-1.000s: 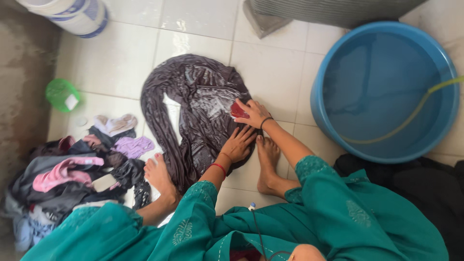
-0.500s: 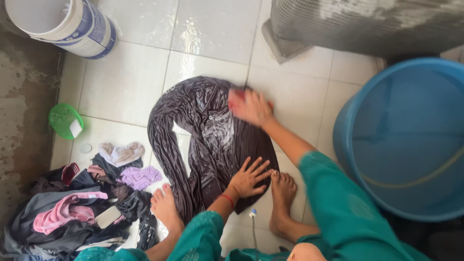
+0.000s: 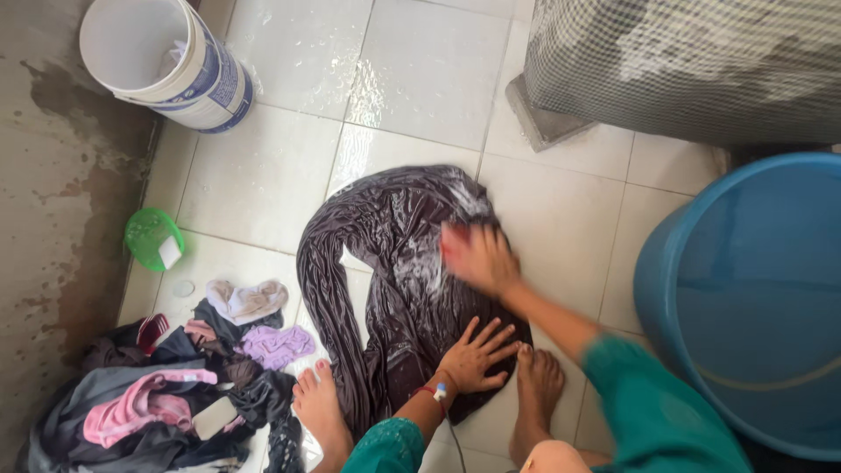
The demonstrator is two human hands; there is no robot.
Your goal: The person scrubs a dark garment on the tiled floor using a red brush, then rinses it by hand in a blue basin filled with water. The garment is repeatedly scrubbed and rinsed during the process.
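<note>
A wet dark brown garment (image 3: 390, 263) lies spread on the white tiled floor (image 3: 263, 175), with soapy foam on it. My left hand (image 3: 477, 355) presses flat on its near part, fingers spread. My right hand (image 3: 477, 256) is blurred and rests on the upper middle of the garment, closed around a red scrubbing brush that barely shows under the fingers. My bare feet (image 3: 320, 407) stand on either side of the cloth's near end.
A blue tub (image 3: 745, 298) of water stands at the right. A white bucket (image 3: 166, 61) sits at the top left, a green soap dish (image 3: 153, 238) by the wall. A pile of clothes (image 3: 166, 394) lies at the lower left. A grey meshed appliance (image 3: 683, 61) stands behind.
My right hand has scrubbed away across the garment and come partly back. My left hand stays pressed on the cloth. The camera has shifted, so everything sits lower and further right.
</note>
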